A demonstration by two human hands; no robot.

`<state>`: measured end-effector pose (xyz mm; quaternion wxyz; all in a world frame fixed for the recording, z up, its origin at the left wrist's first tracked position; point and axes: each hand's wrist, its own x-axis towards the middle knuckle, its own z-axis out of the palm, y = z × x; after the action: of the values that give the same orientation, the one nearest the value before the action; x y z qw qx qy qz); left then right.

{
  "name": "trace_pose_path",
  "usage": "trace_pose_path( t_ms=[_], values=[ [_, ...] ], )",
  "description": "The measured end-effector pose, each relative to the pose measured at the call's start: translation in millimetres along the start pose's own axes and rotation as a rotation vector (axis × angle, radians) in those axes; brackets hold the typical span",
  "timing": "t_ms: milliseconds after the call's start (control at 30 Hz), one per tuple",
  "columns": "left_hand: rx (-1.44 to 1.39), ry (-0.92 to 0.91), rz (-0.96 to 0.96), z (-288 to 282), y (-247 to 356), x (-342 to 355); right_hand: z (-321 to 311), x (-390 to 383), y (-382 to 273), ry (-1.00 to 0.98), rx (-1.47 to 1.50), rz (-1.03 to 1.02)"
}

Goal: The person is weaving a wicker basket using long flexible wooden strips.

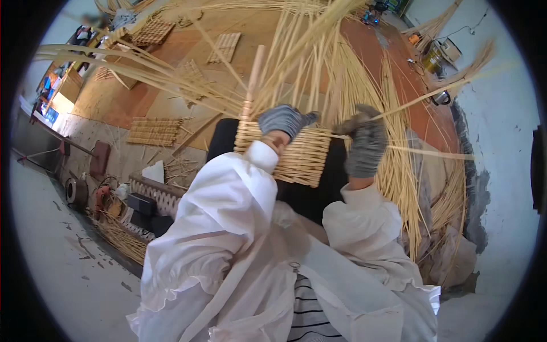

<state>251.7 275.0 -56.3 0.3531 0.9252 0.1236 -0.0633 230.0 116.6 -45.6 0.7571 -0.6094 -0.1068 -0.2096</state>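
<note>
A woven wicker panel [302, 162] lies across my lap, with long pale stakes fanning out from its far edge. My left hand [283, 121], in a grey knit glove, is closed over the panel's upper left part; what its fingers grip is partly hidden. At the panel's right edge, my gloved right hand [367, 139] is closed on a pale wicker strand [419, 102] that runs out to the right. A thicker wooden rod [257, 74] stands up from the panel's left side.
Bundles of long wicker rods [393, 171] lie on the floor to my right. Finished woven panels [154, 131] rest at the left, and another panel [225, 47] lies farther off. A kettle [441, 98] stands by the right wall. A black box [141, 203] sits on a perforated metal piece at lower left.
</note>
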Motion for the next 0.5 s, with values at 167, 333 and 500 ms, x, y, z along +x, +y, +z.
trace_pose_path(
  t_ms=[167, 333, 500],
  values=[
    [-0.137, 0.679, 0.509, 1, -64, -53, -121, 38, 25, -0.151, -0.401, 0.798],
    [0.004, 0.378, 0.442, -21, -104, -17, 98, -9, 15, -0.651, -1.080, -0.618],
    [0.285, 0.477, 0.614, -23, -155, 15, 169, -15, 25, -0.836, -1.028, -0.631]
  ],
)
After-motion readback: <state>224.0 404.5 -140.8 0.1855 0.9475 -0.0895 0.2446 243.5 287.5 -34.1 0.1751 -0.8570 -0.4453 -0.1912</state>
